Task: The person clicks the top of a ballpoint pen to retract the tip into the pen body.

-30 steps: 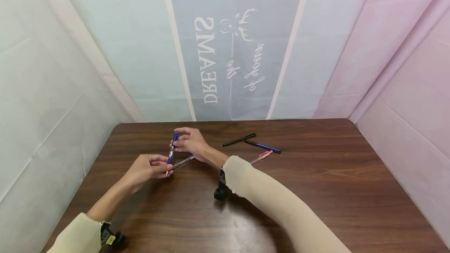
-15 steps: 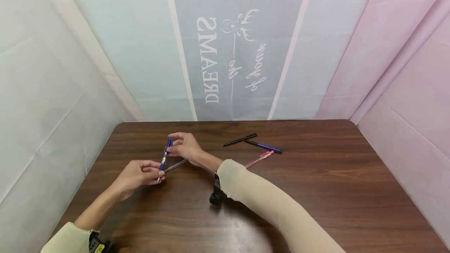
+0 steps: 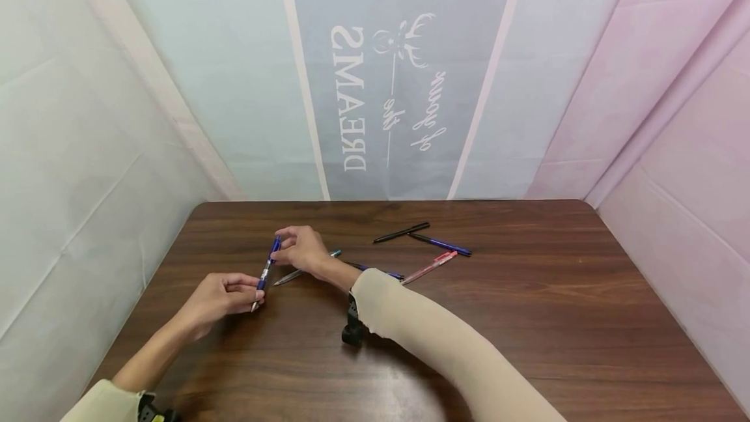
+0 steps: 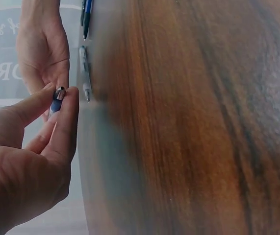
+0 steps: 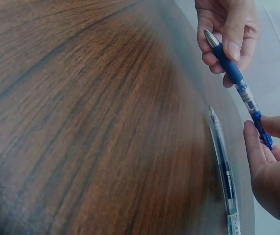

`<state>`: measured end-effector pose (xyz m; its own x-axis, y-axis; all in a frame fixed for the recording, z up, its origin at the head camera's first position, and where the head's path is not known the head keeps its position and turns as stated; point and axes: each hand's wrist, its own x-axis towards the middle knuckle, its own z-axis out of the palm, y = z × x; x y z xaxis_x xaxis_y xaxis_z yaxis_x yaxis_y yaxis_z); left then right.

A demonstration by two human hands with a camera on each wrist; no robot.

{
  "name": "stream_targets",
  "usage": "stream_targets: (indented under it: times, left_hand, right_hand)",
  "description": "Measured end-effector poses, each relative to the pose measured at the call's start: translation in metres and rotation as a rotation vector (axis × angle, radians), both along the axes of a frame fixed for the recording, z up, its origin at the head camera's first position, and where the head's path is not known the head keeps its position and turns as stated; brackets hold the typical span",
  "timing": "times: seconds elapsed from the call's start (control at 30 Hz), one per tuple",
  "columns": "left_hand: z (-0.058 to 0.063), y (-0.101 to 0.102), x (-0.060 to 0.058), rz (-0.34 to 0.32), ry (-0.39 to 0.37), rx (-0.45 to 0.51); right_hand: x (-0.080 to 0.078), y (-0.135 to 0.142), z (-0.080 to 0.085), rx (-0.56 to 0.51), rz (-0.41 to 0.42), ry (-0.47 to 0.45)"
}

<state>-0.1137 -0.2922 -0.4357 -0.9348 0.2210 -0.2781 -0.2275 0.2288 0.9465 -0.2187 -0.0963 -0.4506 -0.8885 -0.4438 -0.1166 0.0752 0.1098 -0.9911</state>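
Note:
Both hands hold one blue pen (image 3: 266, 272) with a silver tip, tilted above the left part of the table. My left hand (image 3: 219, 301) pinches it near the tip end, between thumb and fingers. At the other end, the blue clip end, my right hand (image 3: 303, 253) pinches it with thumb and fingers. In the right wrist view the pen (image 5: 240, 88) shows a blue grip and a clear, printed middle. A clear pen (image 3: 288, 277) lies on the table beneath the right hand, partly hidden by it; its printed barrel (image 5: 225, 176) shows close up in the right wrist view.
Further right on the brown wooden table (image 3: 556, 318) lie a black pen (image 3: 401, 233), a blue and black pen (image 3: 439, 243) and a red pen (image 3: 430, 267). Another blue pen (image 3: 375, 271) lies partly behind the right forearm. Printed cloth (image 3: 398, 116) hangs behind the table.
Both hands have moved left and toward the near edge, carrying the blue pen between them. More of the clear pen and another blue pen have come into sight near the right arm.

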Motion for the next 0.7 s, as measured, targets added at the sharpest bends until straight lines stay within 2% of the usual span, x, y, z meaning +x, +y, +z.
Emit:
stream_targets:
  times: [0.1,0.23,0.53,0.7]
  left_hand:
    - [-0.0018,0.0002,0.0013,0.021,0.013,-0.034]
    - [-0.0022,0.0015,0.0027,0.036,0.046,-0.105]
    - [-0.0039,0.0026,0.0063,0.058,0.098,-0.222]
    - [-0.0051,0.003,0.0073,0.068,0.147,-0.358]
  right_hand:
    - [-0.0005,-0.0016,0.0,0.111,-0.008,0.062]
    - [-0.0013,-0.0021,0.0019,0.204,-0.002,0.116]
    - [-0.0036,-0.0044,0.002,0.328,0.034,0.235]
    - [-0.0055,-0.0055,-0.0018,0.398,0.045,0.293]
